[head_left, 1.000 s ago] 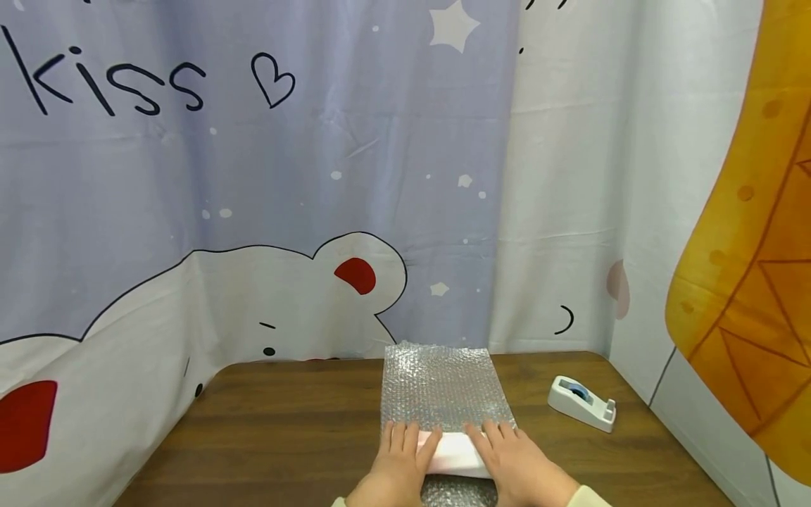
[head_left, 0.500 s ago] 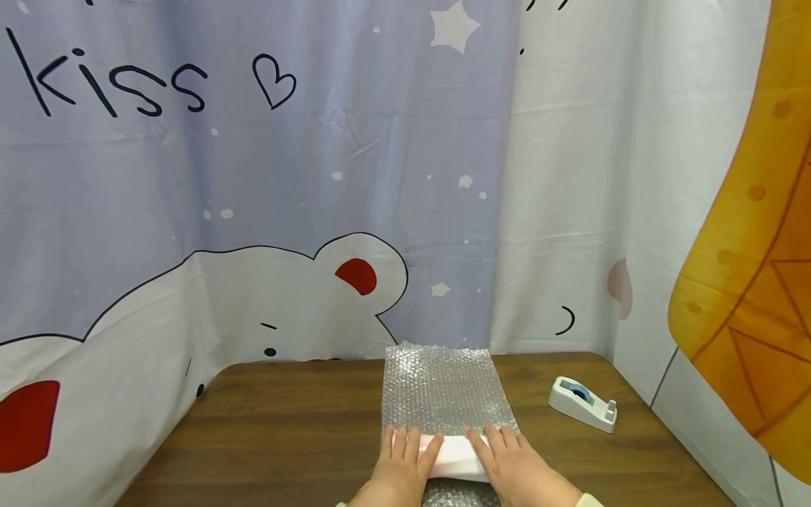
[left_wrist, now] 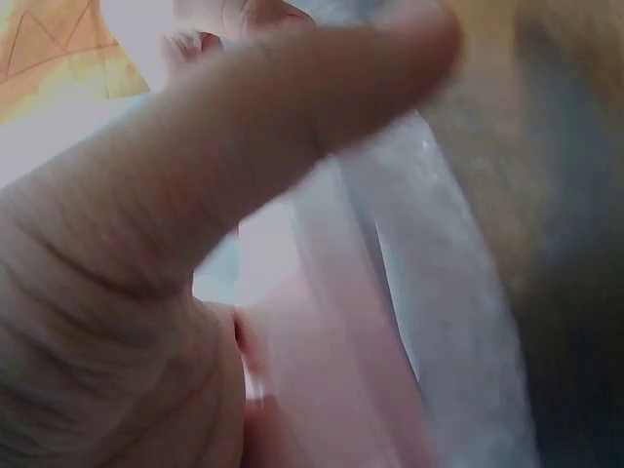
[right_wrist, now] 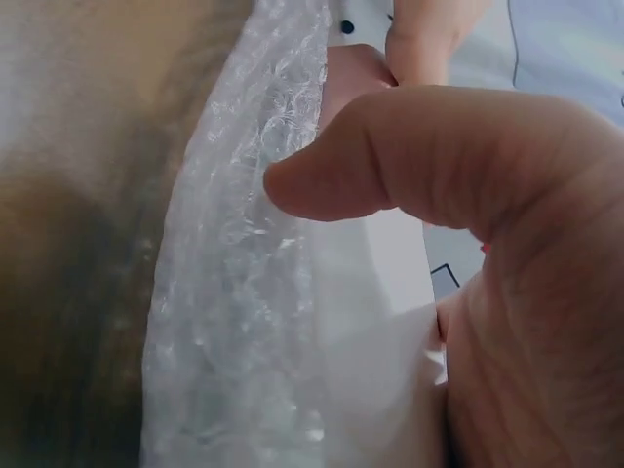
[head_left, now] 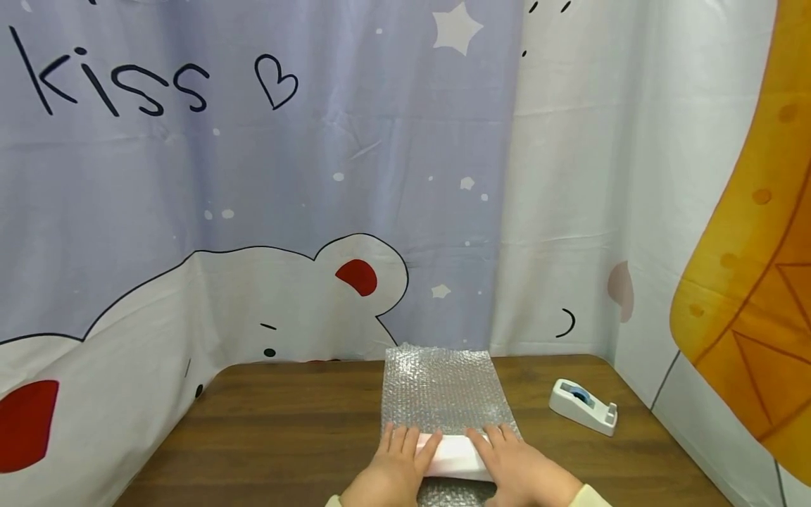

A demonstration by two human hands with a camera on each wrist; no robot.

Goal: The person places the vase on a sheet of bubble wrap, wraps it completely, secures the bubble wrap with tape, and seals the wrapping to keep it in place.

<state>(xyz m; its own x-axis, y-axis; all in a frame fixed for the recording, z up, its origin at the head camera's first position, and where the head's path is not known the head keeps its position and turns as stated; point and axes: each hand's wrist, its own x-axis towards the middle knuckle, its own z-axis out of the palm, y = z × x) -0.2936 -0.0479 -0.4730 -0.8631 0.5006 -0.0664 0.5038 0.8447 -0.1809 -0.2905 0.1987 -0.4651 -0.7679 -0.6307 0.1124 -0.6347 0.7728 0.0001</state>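
Note:
A white and pale pink box (head_left: 455, 456) lies crosswise on a sheet of bubble wrap (head_left: 443, 387), which runs away from me toward the back of the table. My left hand (head_left: 395, 468) grips the box's left end, fingers over its top and far side. At the right end my right hand (head_left: 516, 468) holds it the same way. The left wrist view has the left thumb (left_wrist: 292, 107) stretched across the box's near side. Seen from the right wrist, the right thumb (right_wrist: 331, 180) bends over the near strip of bubble wrap (right_wrist: 234, 322).
On the right of the brown wooden table (head_left: 285, 422) stands a white tape dispenser (head_left: 583, 407) with a blue roll. A printed curtain (head_left: 317, 176) hangs behind the table and along its sides.
Both hands keep their place on the box, with only a very slight shift. The head view has moved a little; the bubble wrap and tape dispenser stay put.

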